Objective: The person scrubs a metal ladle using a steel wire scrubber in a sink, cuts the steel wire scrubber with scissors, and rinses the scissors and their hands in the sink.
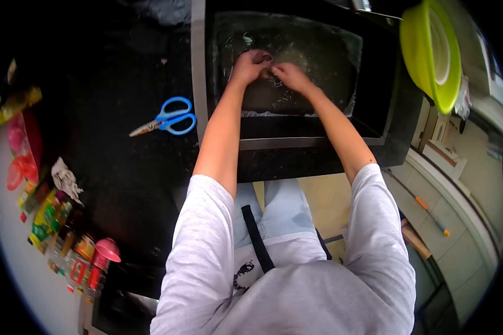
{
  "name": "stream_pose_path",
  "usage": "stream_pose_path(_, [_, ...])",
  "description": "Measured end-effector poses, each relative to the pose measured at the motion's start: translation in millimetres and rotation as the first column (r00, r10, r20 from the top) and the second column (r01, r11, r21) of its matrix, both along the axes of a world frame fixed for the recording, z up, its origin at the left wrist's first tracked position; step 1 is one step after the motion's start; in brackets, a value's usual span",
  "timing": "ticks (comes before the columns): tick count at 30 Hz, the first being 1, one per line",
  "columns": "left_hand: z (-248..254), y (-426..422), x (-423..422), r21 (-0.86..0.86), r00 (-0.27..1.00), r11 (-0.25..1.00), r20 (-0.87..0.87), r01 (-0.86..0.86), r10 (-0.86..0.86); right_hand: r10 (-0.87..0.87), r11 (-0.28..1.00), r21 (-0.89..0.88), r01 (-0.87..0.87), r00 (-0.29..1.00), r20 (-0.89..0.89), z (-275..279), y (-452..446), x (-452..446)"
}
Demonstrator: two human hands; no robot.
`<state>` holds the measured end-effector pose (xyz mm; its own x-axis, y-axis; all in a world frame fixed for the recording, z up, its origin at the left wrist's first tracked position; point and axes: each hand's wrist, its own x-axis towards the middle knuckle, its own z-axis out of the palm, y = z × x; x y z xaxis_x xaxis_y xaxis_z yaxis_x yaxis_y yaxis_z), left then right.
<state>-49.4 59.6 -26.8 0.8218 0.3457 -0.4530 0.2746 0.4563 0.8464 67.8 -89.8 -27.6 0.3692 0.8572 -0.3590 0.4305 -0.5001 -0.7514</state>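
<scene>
Both my hands are low in a dark sink with a grey rim (307, 143), over murky water (318, 92) with bright ripples. My left hand (250, 66) has its fingers curled inward around something small that I cannot make out. Close beside it on the right, my right hand (288, 75) has its fingertips pinched together, pointing at the left hand's fingers. What lies between the two hands is blurred and partly hidden by the fingers. Left of the sink, a pair of scissors (173, 118) with blue handles lies on the black countertop (123, 184).
A lime-green basin (416, 56) stands at the sink's right edge. Along the wall on the left are several bottles (47, 218), a crumpled cloth (66, 180), red and pink plastic bags (21, 167) and a pink scoop-like thing (109, 250). An orange-gripped stick (422, 204) is at the lower right.
</scene>
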Motion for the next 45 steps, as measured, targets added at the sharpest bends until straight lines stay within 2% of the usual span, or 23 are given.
stream_pose_path(1, [13, -12, 5, 0.129, 0.994, 0.987, -0.054, 0.096, -0.090, 0.003, 1.000, -0.013, -0.004, 0.998, -0.065, -34, -18, 19])
stream_pose_path(2, [18, -24, 13, 0.082, 0.996, 0.994, -0.060, 0.072, -0.068, -0.003, 0.989, -0.147, -0.016, 0.991, -0.132, -25, -33, 33])
stream_pose_path(4, [19, -34, 12, 0.390, 0.954, 0.875, -0.197, 0.287, -0.226, 0.019, 0.982, -0.180, -0.052, 0.984, -0.178, -18, -52, 34])
stream_pose_path(5, [15, -33, 12, 0.379, 0.954, 0.880, -0.202, 0.286, -0.223, 0.023, 0.980, -0.189, -0.058, 0.982, -0.186, -16, -49, 36])
stream_pose_path(7, [3, -38, 13, 0.773, 0.941, 0.538, -0.259, 0.337, -0.217, -0.020, 0.997, -0.071, -0.007, 0.928, -0.372, 0, -48, 36])
stream_pose_path(10, [6, -42, 15, 0.706, 0.966, 0.659, -0.188, 0.260, -0.180, 0.078, 0.959, -0.244, -0.142, 0.964, -0.254, 19, -39, 44])
stream_pose_path(11, [1, -46, 20, 0.671, 0.993, 0.733, -0.050, 0.115, -0.110, 0.083, 0.973, -0.192, -0.126, 0.973, -0.215, 29, -39, 42])
stream_pose_path(12, [15, -44, 24, 0.671, 0.993, 0.732, -0.050, 0.116, -0.111, 0.082, 0.973, -0.192, -0.124, 0.973, -0.215, 44, -36, 42])
stream_pose_path(14, [57, -38, 34, 0.421, 0.973, 0.879, -0.145, 0.223, -0.177, -0.020, 0.976, -0.216, -0.042, 0.961, -0.276, 77, -33, 45])
stream_pose_path(16, [60, -44, 38, 0.471, 0.983, 0.864, -0.051, 0.179, -0.176, 0.001, 0.965, -0.254, -0.063, 0.971, -0.238, 113, -40, 49])
stream_pose_path(18, [87, -44, 38, 0.663, 0.938, 0.701, 0.000, 0.260, -0.348, 0.060, 0.963, -0.250, -0.097, 0.987, -0.152, 144, -47, 48])
stream_pose_path(19, [103, -45, 34, 0.658, 0.935, 0.706, 0.008, 0.262, -0.354, 0.085, 0.970, -0.219, -0.106, 0.991, -0.104, 162, -52, 45])
stream_pose_path(21, [137, -42, 15, 0.397, 0.971, 0.891, -0.001, 0.218, -0.237, 0.097, 0.968, -0.233, -0.093, 0.995, 0.003, 211, -47, 32])
stream_pose_path(22, [149, -34, 6, 0.317, 0.972, 0.920, -0.022, 0.231, -0.236, 0.098, 0.967, -0.237, -0.096, 0.995, -0.005, 227, -49, 26])
stream_pose_path(24, [164, -22, -12, 0.120, 0.973, 0.967, 0.032, 0.225, -0.230, 0.136, 0.988, -0.117, -0.100, 0.922, 0.363, 250, -51, 16])
stream_pose_path(25, [175, -20, -18, 0.124, 0.972, 0.966, 0.026, 0.228, -0.233, 0.132, 0.989, -0.112, -0.098, 0.924, 0.359, 259, -52, 11])
stream_pose_path(27, [195, -21, -28, -0.095, 0.971, 0.968, 0.064, 0.234, -0.229, 0.069, 0.995, -0.089, -0.047, 0.962, 0.264, 272, -53, 4])
stream_pose_path(38, [200, -37, -51, -0.226, 0.984, 0.968, 0.161, 0.110, -0.074, -0.009, 0.988, -0.154, 0.018, 0.998, 0.062, 285, -45, -12])
stream_pose_path(40, [194, -57, -51, -0.038, 0.988, 0.996, 0.127, -0.086, 0.090, -0.020, 0.996, -0.088, 0.023, 0.999, 0.031, 267, -46, -13])
stream_pose_path(41, [194, -54, -52, 0.245, 0.990, 0.959, -0.024, 0.141, -0.139, -0.216, 0.970, -0.162, 0.179, 0.943, -0.253, 251, -47, -13])
stream_pose_path(42, [181, -64, -50, 0.456, 0.984, 0.872, -0.089, 0.176, -0.152, -0.399, 0.914, -0.280, 0.292, 0.769, -0.500, 237, -50, -15])
stream_pose_path(44, [176, -67, -38, -0.010, 0.993, 1.000, -0.114, 0.018, -0.019, -0.463, 0.880, -0.345, 0.327, 0.429, -0.775, 211, -58, -17])
stream_pose_path(45, [179, -69, -37, -0.156, 0.995, 0.985, -0.078, -0.077, 0.065, -0.474, 0.875, -0.320, 0.364, 0.502, -0.724, 206, -58, -27])
